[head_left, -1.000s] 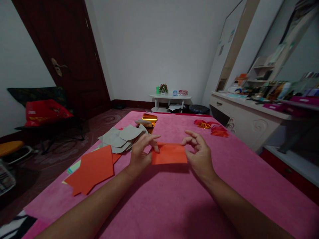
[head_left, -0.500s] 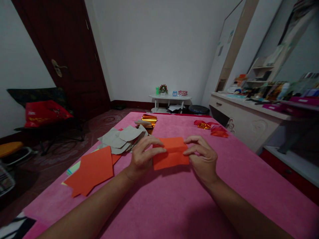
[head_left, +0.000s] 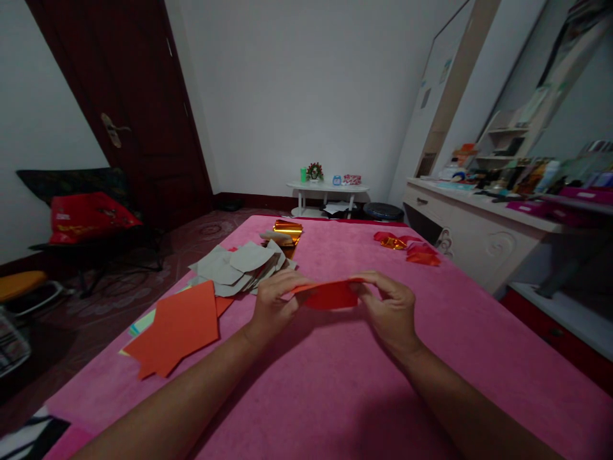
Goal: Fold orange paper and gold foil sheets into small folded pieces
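A sheet of orange paper [head_left: 331,296] is held up between both hands over the pink cloth, tilted so that its face looks narrow. My left hand [head_left: 278,300] pinches its left end between thumb and fingers. At the right end, my right hand [head_left: 389,310] grips it the same way. Larger orange sheets [head_left: 182,326] lie to the left of my left forearm, over some pale green and yellow paper. Just beyond my left hand is a loose pile of grey paper pieces [head_left: 225,268].
The pink cloth [head_left: 325,390] covers the work surface. Shiny gold foil [head_left: 288,230] sits at its far edge, and folded red and gold pieces [head_left: 407,246] lie far right. A white dresser [head_left: 483,223] flanks the right side; a chair with a red bag [head_left: 90,217] stands left.
The orange paper has tipped from facing me to nearly edge-on, its far and near edges brought closer together. Both hands have turned slightly with it, keeping their hold.
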The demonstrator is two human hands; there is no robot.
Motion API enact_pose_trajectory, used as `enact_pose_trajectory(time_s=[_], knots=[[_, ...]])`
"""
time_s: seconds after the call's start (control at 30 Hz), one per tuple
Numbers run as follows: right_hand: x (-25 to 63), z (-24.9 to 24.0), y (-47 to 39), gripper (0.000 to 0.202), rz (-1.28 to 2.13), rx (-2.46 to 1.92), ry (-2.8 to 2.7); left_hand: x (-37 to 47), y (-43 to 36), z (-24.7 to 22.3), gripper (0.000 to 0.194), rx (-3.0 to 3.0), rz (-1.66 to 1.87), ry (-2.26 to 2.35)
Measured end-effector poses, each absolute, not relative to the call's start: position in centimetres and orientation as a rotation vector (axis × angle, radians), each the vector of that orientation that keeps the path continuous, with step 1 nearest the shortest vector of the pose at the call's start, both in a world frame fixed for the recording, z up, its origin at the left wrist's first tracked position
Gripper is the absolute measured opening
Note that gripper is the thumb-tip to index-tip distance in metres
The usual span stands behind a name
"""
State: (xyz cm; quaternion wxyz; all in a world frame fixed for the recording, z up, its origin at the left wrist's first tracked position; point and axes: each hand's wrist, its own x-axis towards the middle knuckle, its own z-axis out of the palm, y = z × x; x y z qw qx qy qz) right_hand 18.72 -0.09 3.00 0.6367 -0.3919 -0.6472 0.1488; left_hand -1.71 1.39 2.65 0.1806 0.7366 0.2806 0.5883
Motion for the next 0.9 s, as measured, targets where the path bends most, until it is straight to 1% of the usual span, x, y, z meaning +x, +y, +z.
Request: enact_pose_trajectory(time_s=[0.07,0.17,0.3,0.47,0.63,0.73,0.9], knots=[[18.4,2.8,0.1,0.004,0.498,-0.978,-1.379,-1.1,1.3,2.6,0.010,1.782,1.566,0.914],[17.9,2.6,0.4,0.011,0.777,-0.986,-1.256,-0.4,1.4,2.4,0.019,1.372,1.440,0.887],[17.6,2.3,0.7,0.022,1.015,-0.935,-1.111,-0.3,1.8,1.8,0.025,1.093,1.406,0.813],[17.9,1.8,0.9,0.044,1.079,-0.958,-1.031,-0.4,2.0,1.1,0.047,0.981,1.406,0.820],[18.2,1.5,1.1,0.055,1.092,-0.942,-1.022,-0.4,2.0,0.7,0.059,0.998,1.382,0.788],[18.2,1.5,1.0,0.057,1.089,-0.918,-1.056,-0.3,2.0,0.6,0.057,1.023,1.358,0.764],[17.6,1.3,0.7,0.058,1.119,-0.908,-1.101,-0.3,1.9,0.5,0.040,0.993,1.330,0.755]])
